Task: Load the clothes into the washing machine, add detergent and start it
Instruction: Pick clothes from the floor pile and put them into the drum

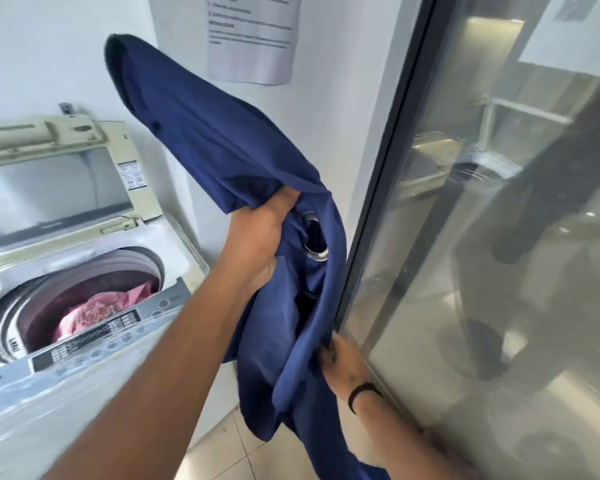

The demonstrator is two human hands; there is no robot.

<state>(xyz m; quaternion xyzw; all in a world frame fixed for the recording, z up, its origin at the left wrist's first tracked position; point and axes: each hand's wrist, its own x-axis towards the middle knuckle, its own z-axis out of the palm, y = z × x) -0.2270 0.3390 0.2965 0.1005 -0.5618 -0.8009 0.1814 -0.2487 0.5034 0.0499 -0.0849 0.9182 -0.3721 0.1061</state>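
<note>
The blue garment (222, 150), gripped by the left hand (257, 233) and right hand (343, 365), is best bunched and dropped into the open drum (84, 271) beside the pink clothes (94, 313).

Bright, even daylight, no hard shadows on the white wall (49, 46); the glass door (499, 237) on the right carries heavy milky glare and smeared reflections. Motion blur on the blue garment (222, 150) and the right hand (343, 368), and the text on the wall notice (253, 36) is unreadable. Wide-angle distortion bows the door frame and stretches the forearms at the bottom edge.
</note>
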